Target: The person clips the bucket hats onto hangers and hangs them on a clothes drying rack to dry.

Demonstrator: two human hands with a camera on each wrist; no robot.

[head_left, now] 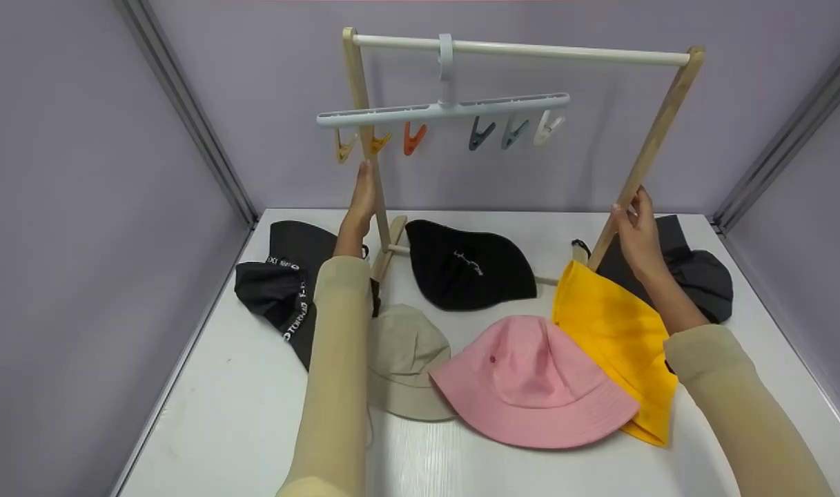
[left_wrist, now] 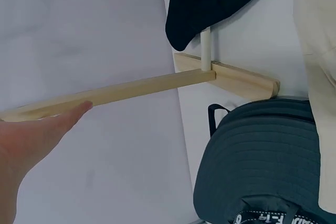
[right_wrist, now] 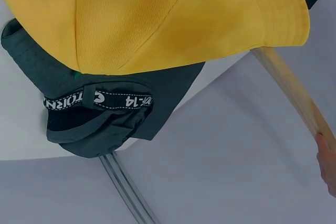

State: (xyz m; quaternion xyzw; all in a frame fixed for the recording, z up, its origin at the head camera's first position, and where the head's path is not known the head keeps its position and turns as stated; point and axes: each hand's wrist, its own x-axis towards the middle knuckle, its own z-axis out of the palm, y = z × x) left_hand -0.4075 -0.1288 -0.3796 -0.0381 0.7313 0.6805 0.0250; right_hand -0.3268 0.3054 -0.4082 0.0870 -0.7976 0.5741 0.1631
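A wooden garment rack [head_left: 658, 131] with a white top bar stands at the back of the table. My left hand [head_left: 362, 200] lies along the outer side of its left post, fingers pointing up; in the left wrist view, an extended digit touches the post [left_wrist: 142, 86]. On the other side my right hand [head_left: 637, 231] grips the right post [right_wrist: 294, 85] between thumb and fingers. From the top bar hangs a pale blue hanger [head_left: 444, 109] with several coloured clips, including an orange clip [head_left: 413, 139]. No hat hangs on the clips.
Hats lie on the white table [head_left: 206, 407]: a black bucket hat [head_left: 471, 269] between the rack's feet, a beige hat [head_left: 409, 352], a pink bucket hat [head_left: 537, 386], a yellow bucket hat [head_left: 606, 324] and dark caps [head_left: 271, 290] at both sides. Grey panels [head_left: 81, 241] enclose the table.
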